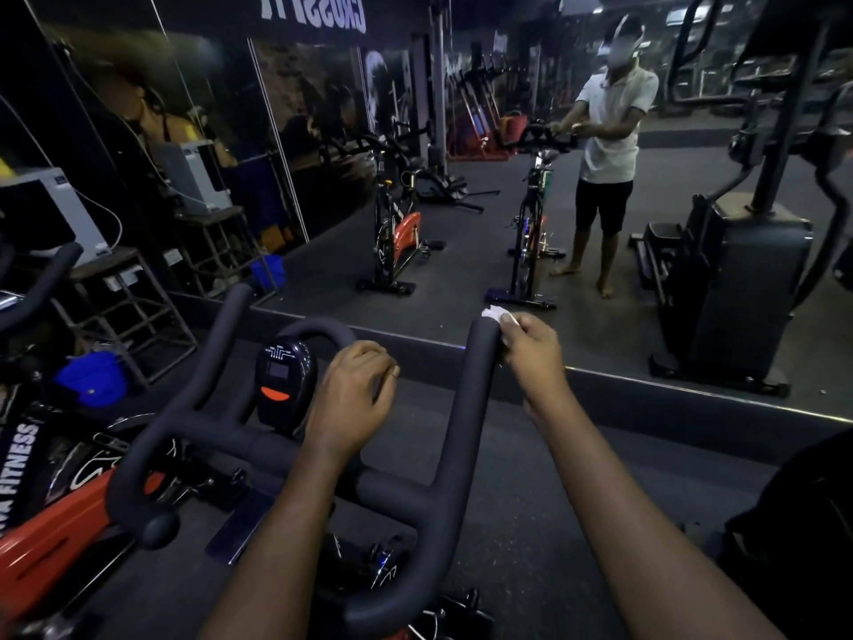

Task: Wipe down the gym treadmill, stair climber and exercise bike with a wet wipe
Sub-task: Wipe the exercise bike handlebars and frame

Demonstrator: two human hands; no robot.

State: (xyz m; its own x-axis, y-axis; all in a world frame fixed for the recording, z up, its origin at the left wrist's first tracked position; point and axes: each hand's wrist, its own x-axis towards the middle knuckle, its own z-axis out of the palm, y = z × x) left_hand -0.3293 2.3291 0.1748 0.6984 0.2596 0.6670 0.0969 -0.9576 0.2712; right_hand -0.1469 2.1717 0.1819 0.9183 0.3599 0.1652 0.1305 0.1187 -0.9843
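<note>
At handlebar tip (481, 337), wipe (493, 312) between right fingers (522, 329)

Console (284, 381) between handlebar (258, 443) horns; mirror (461, 214) ahead; stand (124, 311) left.

1 view only: a wide-angle camera worn on the head, looking forward and down. It sits close above the exercise bike (277, 450), with both forearms entering from the bottom edge, and it faces a wall mirror (461, 251) just ahead.
</note>
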